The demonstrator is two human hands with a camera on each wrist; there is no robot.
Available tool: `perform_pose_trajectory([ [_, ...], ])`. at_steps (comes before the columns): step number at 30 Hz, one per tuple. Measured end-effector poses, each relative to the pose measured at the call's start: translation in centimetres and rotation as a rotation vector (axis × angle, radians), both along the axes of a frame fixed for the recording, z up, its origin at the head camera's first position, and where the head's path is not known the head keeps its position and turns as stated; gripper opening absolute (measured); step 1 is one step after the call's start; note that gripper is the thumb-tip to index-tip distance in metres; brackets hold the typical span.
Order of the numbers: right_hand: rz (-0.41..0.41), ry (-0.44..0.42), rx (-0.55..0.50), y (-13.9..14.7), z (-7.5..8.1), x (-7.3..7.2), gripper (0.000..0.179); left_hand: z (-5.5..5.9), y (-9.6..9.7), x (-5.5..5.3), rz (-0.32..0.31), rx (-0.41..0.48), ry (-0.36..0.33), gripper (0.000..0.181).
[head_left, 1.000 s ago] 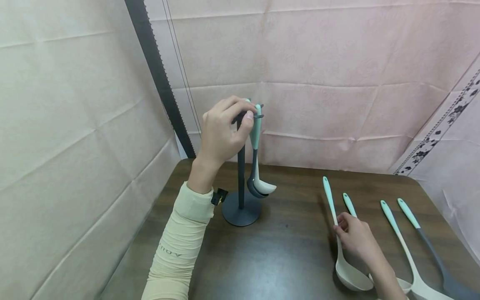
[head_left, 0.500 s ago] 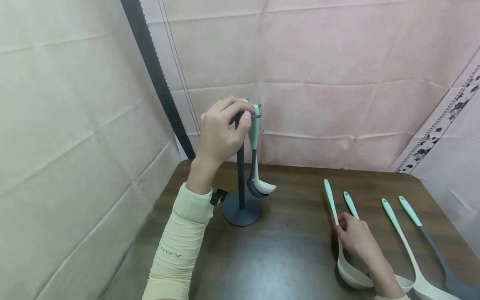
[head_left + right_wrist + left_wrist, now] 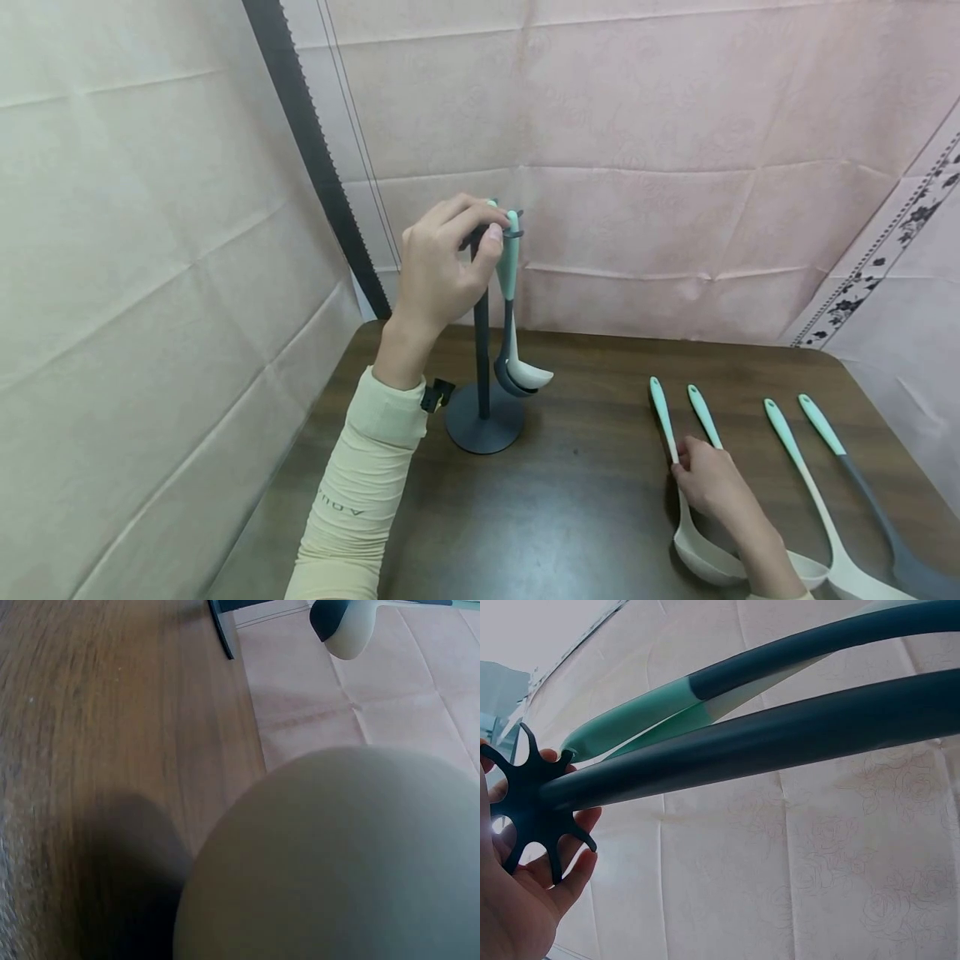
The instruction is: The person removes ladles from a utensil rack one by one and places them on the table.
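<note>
Ladle (image 3: 686, 527) dipped in right hand (image 3: 714, 483); axis runs away-left, bowl (image 3: 707, 562) nearest.

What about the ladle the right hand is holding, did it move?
Yes: in the head view, the ladle's handle tip is lower than before, farther from the back edge of the table.

Up close, the smooth grey-beige bowl of a ladle (image 3: 330, 855) swells across the lower right, its rounded side facing me. To its left a soft dark shadow (image 3: 135, 870) lies on the brown wood-grained table (image 3: 142, 712). Past the table's edge there's a pinkish cloth (image 3: 420, 682), creased with folds. Right at the top I can see the thin dark base of a stand (image 3: 220, 630), then a dark ladle head (image 3: 327, 618) beside a whitish ladle head (image 3: 352, 636).
</note>
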State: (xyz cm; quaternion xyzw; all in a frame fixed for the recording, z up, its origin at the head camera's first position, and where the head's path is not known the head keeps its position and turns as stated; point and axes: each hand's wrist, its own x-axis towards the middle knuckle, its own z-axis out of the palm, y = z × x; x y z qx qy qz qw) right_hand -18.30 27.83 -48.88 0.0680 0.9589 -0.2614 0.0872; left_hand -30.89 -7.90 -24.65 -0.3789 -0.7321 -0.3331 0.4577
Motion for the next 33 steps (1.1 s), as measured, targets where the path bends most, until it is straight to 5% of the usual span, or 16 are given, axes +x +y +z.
perform_pose_trajectory([
  [3,-0.014,-0.005,0.012,-0.88,-0.27,-0.08,0.026,-0.17,-0.83,-0.7,-0.015,0.001,-0.002,0.039],
  [33,-0.005,-0.029,0.02,-0.96,-0.05,0.16,0.022,-0.06,-0.7,-0.36,-0.011,-0.003,-0.008,0.04],
])
